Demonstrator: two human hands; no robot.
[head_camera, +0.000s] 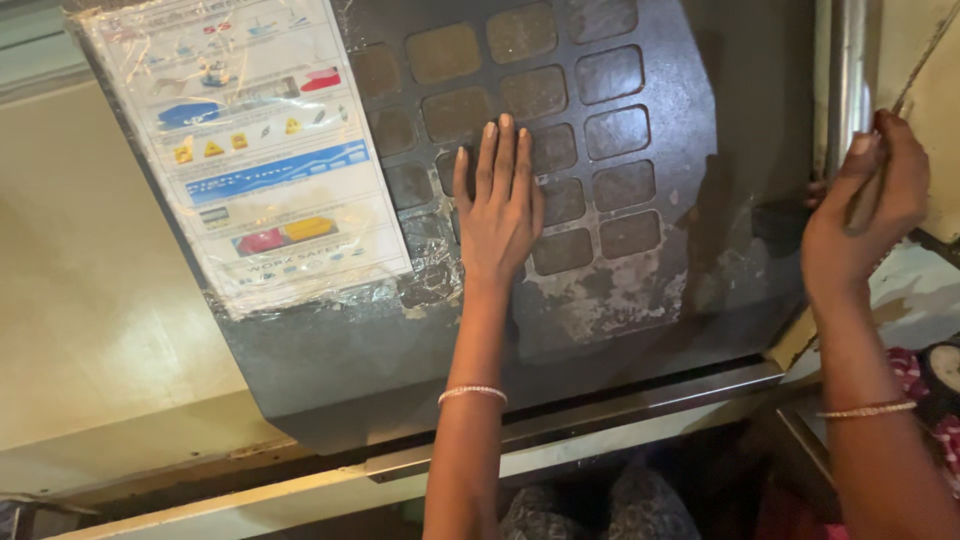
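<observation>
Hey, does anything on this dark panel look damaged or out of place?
Yes. The dark panel is worn: its coating has flaked off in pale patches below the square pads, right of the left hand. The plastic-covered instruction sheet sits askew, its wrap crumpled and torn along the bottom edge.

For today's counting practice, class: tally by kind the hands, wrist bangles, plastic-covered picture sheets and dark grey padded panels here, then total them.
Bare hands: 2, left hand and right hand
Thin beaded wrist bangles: 2
Plastic-covered picture sheet: 1
Dark grey panel with square pads: 1
Total: 6
</observation>
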